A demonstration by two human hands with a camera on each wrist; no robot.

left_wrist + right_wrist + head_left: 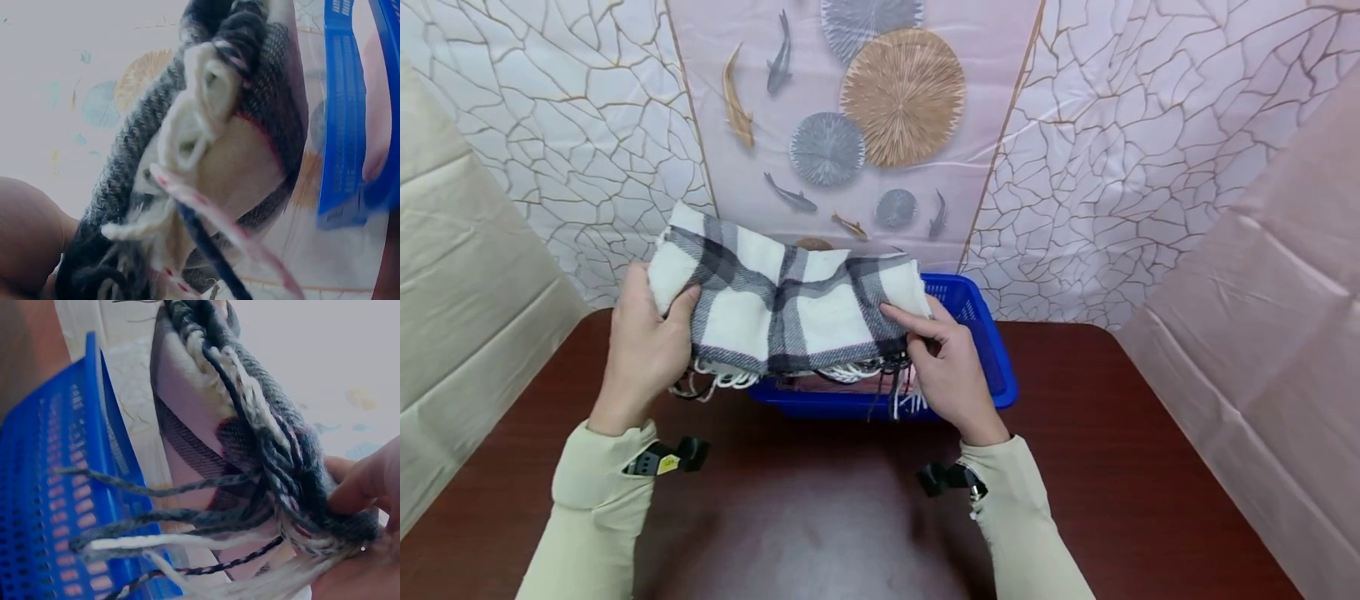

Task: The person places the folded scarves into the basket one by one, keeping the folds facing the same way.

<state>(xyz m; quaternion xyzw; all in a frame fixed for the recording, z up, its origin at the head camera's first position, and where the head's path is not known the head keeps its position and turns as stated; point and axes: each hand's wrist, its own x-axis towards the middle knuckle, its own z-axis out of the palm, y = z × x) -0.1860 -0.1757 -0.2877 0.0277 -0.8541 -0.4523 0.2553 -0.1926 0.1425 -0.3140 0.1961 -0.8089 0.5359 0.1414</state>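
A folded black-and-white checked scarf point(827, 312) with twisted fringe hangs between both hands, above a blue plastic basket point(1000, 367). My left hand point(651, 337) grips its left end, thumb on the front face. At the other end my right hand point(951, 358) pinches the lower right corner, with the index finger lying along the cloth. White and dark fringe strands point(187, 519) dangle beside the basket's perforated wall point(56, 487) in the right wrist view. Looped white fringe point(194, 119) shows close up in the left wrist view. The scarf hides much of the basket.
Something pinkish point(857, 382) lies in the basket, mostly covered from view. The basket stands on a dark red-brown table point(1075, 467) near its back edge. Patterned sheeting point(1075, 167) hangs behind, and beige cloth walls point(1262, 317) flank both sides.
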